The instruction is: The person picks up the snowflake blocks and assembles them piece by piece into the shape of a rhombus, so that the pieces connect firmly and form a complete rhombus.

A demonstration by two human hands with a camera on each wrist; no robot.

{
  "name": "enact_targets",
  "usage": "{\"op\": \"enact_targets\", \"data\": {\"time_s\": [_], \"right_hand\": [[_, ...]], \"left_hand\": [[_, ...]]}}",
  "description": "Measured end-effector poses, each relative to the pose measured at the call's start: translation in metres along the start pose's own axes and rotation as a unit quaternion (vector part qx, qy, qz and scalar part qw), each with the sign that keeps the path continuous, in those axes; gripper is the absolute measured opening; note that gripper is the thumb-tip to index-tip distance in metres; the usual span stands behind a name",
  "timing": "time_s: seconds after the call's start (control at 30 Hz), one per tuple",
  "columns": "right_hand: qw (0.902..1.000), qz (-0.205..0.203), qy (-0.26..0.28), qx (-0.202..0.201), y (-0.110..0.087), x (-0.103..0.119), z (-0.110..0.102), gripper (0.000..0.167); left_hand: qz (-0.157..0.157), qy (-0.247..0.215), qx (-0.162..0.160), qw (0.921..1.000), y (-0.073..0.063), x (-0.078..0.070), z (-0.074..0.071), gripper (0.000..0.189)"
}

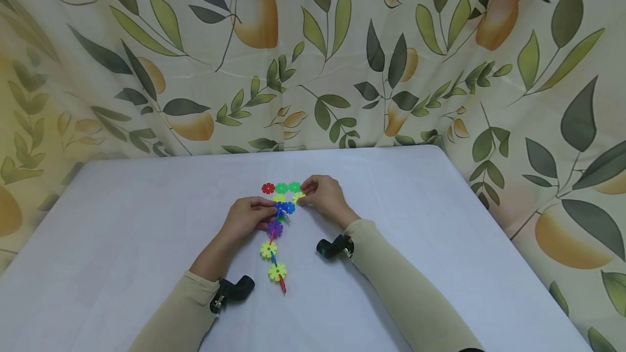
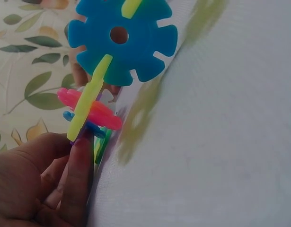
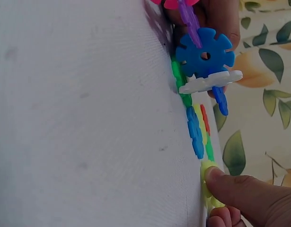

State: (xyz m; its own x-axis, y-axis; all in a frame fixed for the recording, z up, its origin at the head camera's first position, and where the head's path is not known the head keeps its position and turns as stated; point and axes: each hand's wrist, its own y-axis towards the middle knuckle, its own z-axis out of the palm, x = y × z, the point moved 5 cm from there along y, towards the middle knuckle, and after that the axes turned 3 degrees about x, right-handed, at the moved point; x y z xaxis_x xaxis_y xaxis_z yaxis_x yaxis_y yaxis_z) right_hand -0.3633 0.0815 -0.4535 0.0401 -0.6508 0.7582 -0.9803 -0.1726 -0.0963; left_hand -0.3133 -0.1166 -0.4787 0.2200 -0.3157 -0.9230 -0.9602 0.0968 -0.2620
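Note:
My left hand (image 1: 248, 216) pinches a chain of notched plastic snowflake discs (image 1: 275, 228) by its far end. Purple, yellow, blue, pink and red discs are slotted crosswise together, trailing toward the near side. A large blue disc (image 2: 119, 52) of the chain fills the top of the left wrist view, a yellow one (image 2: 88, 101) edge-on below it. In the right wrist view, a white disc (image 3: 202, 84) is slotted onto a blue disc (image 3: 205, 52). My right hand (image 1: 325, 197) pinches a loose yellow disc (image 3: 206, 166) at the tabletop, thumb on its face.
Behind the chain lie loose discs on the white-covered table (image 1: 146, 221): a red one (image 1: 268, 188), two green ones (image 1: 281, 188) and a yellow one (image 1: 279, 198). A loose blue disc (image 3: 194, 132) also lies there. A leaf-and-fruit patterned curtain (image 1: 323, 58) hangs behind the table.

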Motion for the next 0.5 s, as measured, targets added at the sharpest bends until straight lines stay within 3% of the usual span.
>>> {"op": "enact_targets", "data": {"time_s": [0.2,0.5], "right_hand": [[0.9999,0.009,0.011,-0.008,-0.002,-0.006,0.000,0.025],[0.9997,-0.014,0.016,-0.013,-0.016,-0.007,-0.002,0.019]], "left_hand": [[0.002,0.000,0.002,1.0000,0.000,0.000,0.000,0.022],[0.001,-0.005,0.001,1.0000,0.001,0.000,0.000,0.022]]}}
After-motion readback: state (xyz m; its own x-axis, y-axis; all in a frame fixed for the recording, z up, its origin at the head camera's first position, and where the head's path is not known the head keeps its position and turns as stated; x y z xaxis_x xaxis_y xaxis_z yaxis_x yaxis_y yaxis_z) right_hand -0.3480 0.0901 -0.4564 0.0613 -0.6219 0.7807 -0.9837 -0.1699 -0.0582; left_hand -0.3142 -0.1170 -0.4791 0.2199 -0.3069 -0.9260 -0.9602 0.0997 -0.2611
